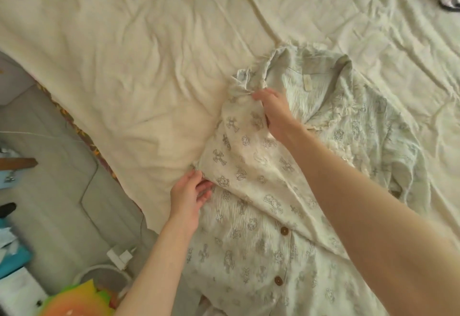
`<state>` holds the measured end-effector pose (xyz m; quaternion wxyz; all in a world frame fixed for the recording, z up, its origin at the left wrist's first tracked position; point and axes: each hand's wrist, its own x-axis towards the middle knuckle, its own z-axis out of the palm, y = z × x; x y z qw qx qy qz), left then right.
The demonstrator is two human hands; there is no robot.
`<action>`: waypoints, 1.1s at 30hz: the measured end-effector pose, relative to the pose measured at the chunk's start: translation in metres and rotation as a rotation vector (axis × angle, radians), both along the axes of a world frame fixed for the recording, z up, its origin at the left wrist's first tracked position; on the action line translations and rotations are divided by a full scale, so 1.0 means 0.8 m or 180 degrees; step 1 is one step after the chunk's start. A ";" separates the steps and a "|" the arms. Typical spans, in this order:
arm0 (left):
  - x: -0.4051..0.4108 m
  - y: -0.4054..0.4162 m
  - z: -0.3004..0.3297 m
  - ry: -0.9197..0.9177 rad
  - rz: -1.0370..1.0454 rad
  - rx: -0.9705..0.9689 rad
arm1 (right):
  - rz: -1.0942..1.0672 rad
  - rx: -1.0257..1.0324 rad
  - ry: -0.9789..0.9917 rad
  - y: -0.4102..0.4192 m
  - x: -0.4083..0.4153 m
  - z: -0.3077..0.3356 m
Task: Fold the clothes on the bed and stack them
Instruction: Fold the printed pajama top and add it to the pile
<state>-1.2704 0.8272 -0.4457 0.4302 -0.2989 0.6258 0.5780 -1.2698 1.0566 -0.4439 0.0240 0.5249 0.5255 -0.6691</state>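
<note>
- The bed (149, 54) fills most of the view, covered in a creased cream sheet that runs from the far edge down to a curved near-left border.
- A pale printed shirt (261, 166) lies on the bed right of centre — its collar toward the far side, its hem toward the near edge, small grey cartoon figures all over it.
- The shirt's left panel is turned over onto the front, so that its edge runs as a diagonal from the far middle to the near right.
- The floor (49, 166) shows at the near left, grey and padded-looking, with a thin cable across it.
- The right hand (273, 111) reaches in from the near right; its grip is pinched on bunched cloth at the shirt's left shoulder, beside the collar.
- The left hand (191, 193) comes in from the near left — thumb on top and fingers under the folded panel's left corner, a grip that holds the cloth between them.
- A white charger (119, 256) lies on the floor near the bed's edge.
- Two brown buttons (283, 231) sit along the shirt's front placket, one nearer than the other.
</note>
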 end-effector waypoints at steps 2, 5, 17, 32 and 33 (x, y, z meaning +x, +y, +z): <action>-0.003 0.000 -0.003 -0.0047 0.0105 -0.0019 | -0.0184 -0.0394 -0.0052 -0.004 0.000 -0.006; -0.007 -0.004 -0.006 -0.0010 0.0078 0.0039 | -0.0476 -0.0912 0.0054 -0.011 -0.017 -0.008; 0.004 0.025 0.023 0.3434 -0.2459 -0.1844 | 0.0572 0.1519 0.0176 -0.026 0.035 0.000; 0.136 0.103 -0.015 0.3373 -0.6143 -0.1711 | -0.0168 0.2430 -0.2361 0.014 0.396 -0.002; 0.155 0.106 -0.013 0.3428 -0.6311 -0.1540 | -0.0420 0.2274 -0.2613 0.018 0.417 -0.001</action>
